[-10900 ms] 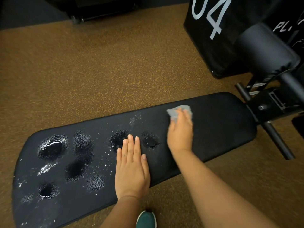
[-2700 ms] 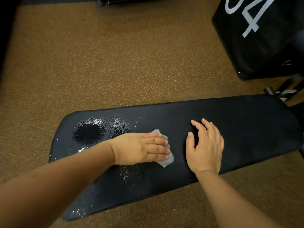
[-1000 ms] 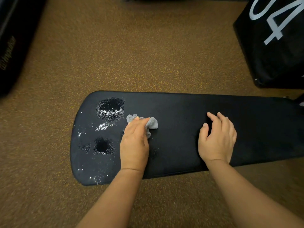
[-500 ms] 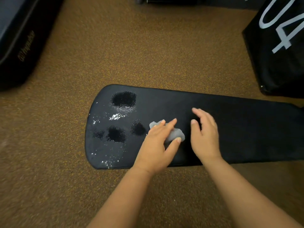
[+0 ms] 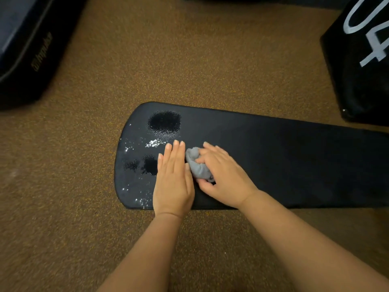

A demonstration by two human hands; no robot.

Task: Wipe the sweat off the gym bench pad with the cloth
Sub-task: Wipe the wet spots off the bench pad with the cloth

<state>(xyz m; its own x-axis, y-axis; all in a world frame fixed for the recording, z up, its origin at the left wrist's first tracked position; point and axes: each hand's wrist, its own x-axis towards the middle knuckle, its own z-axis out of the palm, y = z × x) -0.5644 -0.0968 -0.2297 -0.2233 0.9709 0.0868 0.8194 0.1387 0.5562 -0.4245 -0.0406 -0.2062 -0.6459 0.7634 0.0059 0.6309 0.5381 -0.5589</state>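
The long black bench pad [image 5: 294,157] runs from the middle of the head view out to the right. Its left end carries wet sweat patches: a large one [image 5: 164,124] near the far edge, smaller ones [image 5: 149,165] closer to me, and scattered droplets. A crumpled grey cloth [image 5: 196,165] lies on the pad to the right of the patches. My right hand [image 5: 225,175] is curled over the cloth, gripping it. Just left of the cloth, my left hand [image 5: 173,180] rests flat on the pad, its thumb side touching the cloth and its fingers covering part of a near patch.
A black box with a white "04" [image 5: 362,60] stands on the floor at the upper right, close to the pad's far edge. A dark padded piece of equipment [image 5: 25,45] fills the upper left corner. Brown speckled flooring [image 5: 189,60] surrounds the pad.
The cloth has passed from my left hand to my right. My right hand slid left onto it, and my left hand now lies flat beside it.
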